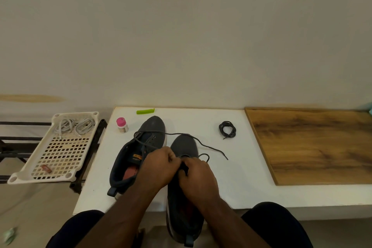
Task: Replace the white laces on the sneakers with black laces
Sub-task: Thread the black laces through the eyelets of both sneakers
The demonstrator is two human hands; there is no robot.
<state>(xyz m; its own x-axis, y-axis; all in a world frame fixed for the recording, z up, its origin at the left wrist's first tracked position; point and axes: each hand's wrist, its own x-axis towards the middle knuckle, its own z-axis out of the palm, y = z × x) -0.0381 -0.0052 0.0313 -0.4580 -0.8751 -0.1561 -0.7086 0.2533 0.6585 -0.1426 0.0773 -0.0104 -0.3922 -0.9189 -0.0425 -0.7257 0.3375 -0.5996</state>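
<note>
Bare forearms, 2 hands [177, 169], dark trousers [281, 225] on both knees.

On my white desk [231, 183] a small pink-capped bottle [122, 125] stands near the back edge, a green clip [145, 111] lying just behind it. A wooden board [314, 145] covers the desk's right side. My dark-clad knees [277, 225] show below.

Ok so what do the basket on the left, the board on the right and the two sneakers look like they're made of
The basket looks like moulded cream plastic: a regular punched grid, rounded corners, matte. The board looks like wood or a wood-print laminate, with streaky brown grain; which one is unclear. The sneakers seem to have dark grey knit or mesh fabric uppers, dull, without shine.
</note>
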